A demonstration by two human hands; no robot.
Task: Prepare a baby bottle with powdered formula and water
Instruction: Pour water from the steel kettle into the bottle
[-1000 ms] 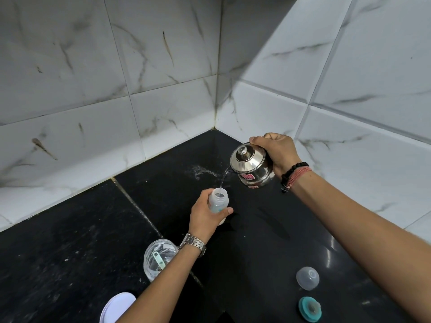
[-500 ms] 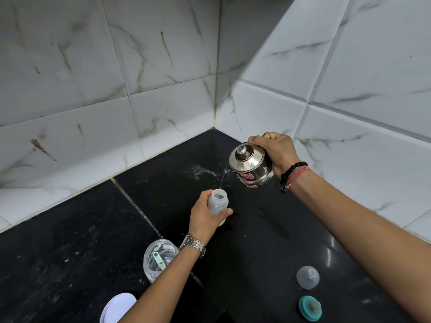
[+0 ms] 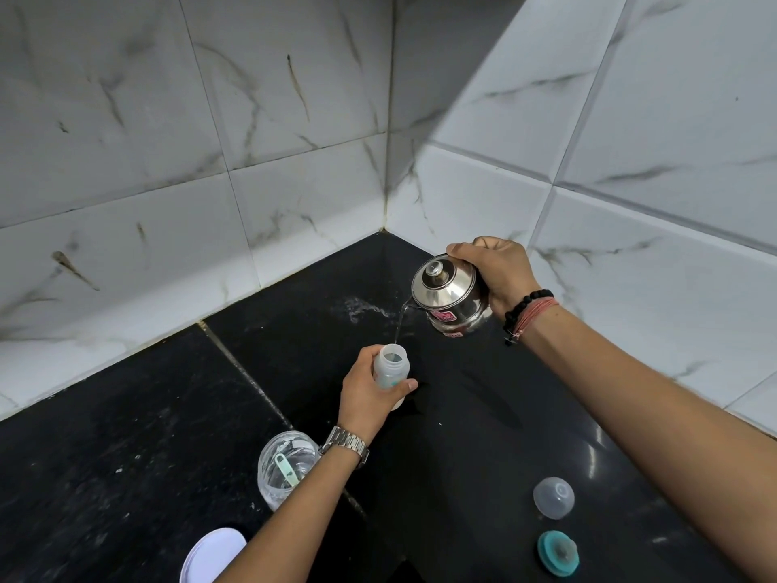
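Now, the lines below tell how things stand.

Step in hand: water goes from the steel pot [image 3: 452, 297] into the baby bottle [image 3: 390, 366]; I judge the task is about in its middle part, the pouring not finished.
Left hand: the left hand [image 3: 366, 393] is wrapped around the body of the bottle, thumb across the front, and holds it on or just above the black counter [image 3: 147, 435]; I cannot tell which.
Right hand: the right hand [image 3: 494, 271] grips the pot from behind and tilts it toward the bottle.
Key relation: the mouth of the bottle lies below the lip of the pot and to its left, and a thin stream of water [image 3: 399, 321] joins them; the two do not touch.
Long axis: the bottle stands nearly upright, its open mouth up.
Nearer hand: the left hand is nearer to the person, the right is farther, close to the wall corner.
Risk: the mouth is narrow, so a small drift of the pot can send water onto the counter.
Writing: a pink label [image 3: 442, 316] is on the pot, too small to read; faint green marks on the bottle are also not readable.
Other things: a clear jar [image 3: 286, 467] with a green scoop [image 3: 286, 471], a white lid [image 3: 214, 551], a clear cap [image 3: 553, 497] and a teal ring [image 3: 558, 553] lie near the front edge.
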